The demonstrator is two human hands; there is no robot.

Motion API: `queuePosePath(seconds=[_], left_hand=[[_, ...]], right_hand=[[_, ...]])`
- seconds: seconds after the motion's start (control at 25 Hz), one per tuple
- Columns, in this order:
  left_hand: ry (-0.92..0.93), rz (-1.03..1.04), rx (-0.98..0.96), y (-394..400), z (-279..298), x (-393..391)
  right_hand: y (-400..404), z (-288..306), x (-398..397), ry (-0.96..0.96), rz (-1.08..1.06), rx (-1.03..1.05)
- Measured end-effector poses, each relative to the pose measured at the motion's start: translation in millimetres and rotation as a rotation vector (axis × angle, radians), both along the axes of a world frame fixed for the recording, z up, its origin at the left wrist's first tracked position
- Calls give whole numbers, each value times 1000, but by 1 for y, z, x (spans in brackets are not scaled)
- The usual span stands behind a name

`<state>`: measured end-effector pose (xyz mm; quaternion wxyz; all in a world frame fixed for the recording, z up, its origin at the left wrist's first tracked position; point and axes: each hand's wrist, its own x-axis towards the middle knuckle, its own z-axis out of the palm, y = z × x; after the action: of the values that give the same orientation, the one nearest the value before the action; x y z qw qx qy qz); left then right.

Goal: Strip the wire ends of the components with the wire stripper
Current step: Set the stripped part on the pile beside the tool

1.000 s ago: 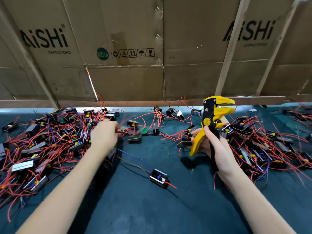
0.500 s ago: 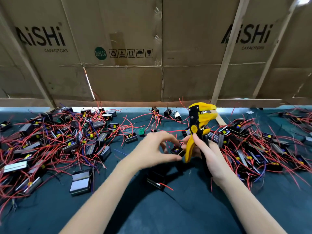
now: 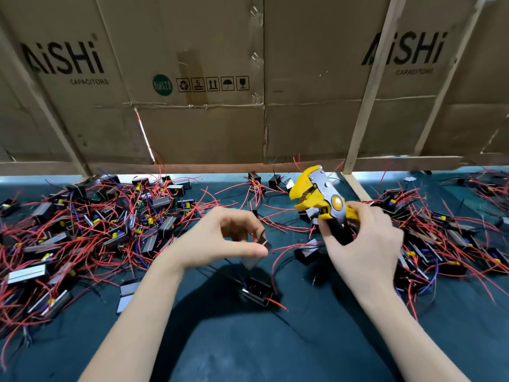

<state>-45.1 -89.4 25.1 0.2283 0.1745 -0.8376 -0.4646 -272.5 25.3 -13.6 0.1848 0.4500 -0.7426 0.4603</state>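
the left hand [image 3: 220, 241] is raised over the middle of the bench [image 3: 248, 348], thumb and fingers curled into a pinch on a small component [image 3: 260, 245] with a black body and a pale face; a red wire [image 3: 286, 248] runs from it toward the right. the right hand [image 3: 363, 244] is wrapped round the handles of the yellow and black wire stripper [image 3: 319, 198], whose head points up and to the left, toward the far edge of the bench (whether its mouth is parted or closed cannot be told). the two hands are near each other but apart.

a large heap of components with red wires [image 3: 82, 230] covers the left side of the bench, reaching the far edge, and a second heap [image 3: 446, 238] lies along the right side. one loose component [image 3: 259, 292] rests on the dark mat just below the left hand, and another [image 3: 126, 295] lies nearer the left heap. flattened cardboard boxes [image 3: 192, 78] printed with "aishi capacitors" stand behind the far edge, held by wooden battens [image 3: 369, 86].
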Motion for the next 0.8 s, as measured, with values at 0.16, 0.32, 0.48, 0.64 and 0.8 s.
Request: queuePosePath(seconds=[0.16, 0.32, 0.48, 0.64, 0.8], left_hand=[[23, -30, 50, -6, 3, 14], [19, -30, 42, -8, 2, 15], [46, -66, 97, -8, 3, 19], [-24, -127, 125, -10, 0, 19], [-94, -191, 126, -9, 0, 16]], right_hand=[[4, 6, -4, 78, 21, 3], [6, 6, -3, 27, -47, 126], [5, 8, -5, 102, -42, 45], [0, 2, -8, 138, -11, 30], [0, 1, -17, 215, -58, 21]])
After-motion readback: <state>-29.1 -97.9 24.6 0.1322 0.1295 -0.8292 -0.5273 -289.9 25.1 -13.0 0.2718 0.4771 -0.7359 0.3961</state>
